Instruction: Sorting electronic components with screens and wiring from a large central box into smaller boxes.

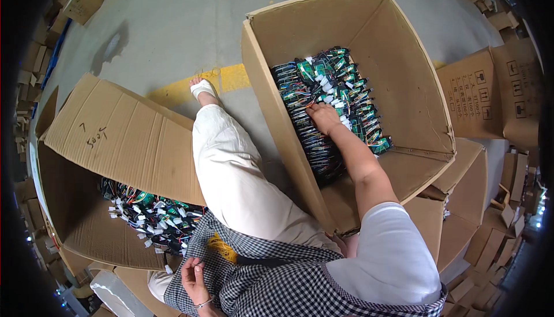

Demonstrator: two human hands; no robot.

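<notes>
My right hand (325, 118) reaches down into the large cardboard box (369, 34) on the right. Its fingers are bent together on the wired circuit boards (323, 77), which lie in packed rows with white plugs and dark cables. The fingertips are partly lost among the wires. My left hand (195, 279) is by my lap, thumb and fingers pinched together; a small dark bit shows at the fingertips, too small to name. Close to it, a bundle of yellow bands (222, 249) lies on my checked apron (271, 285).
At left, another open box (104, 242) holds a loose heap of wired boards (153, 213), partly under its large flap (121, 138). My leg (231, 172) stretches between the boxes. More cartons (470, 92) stand at right, and a yellow line (234, 78) crosses the grey floor.
</notes>
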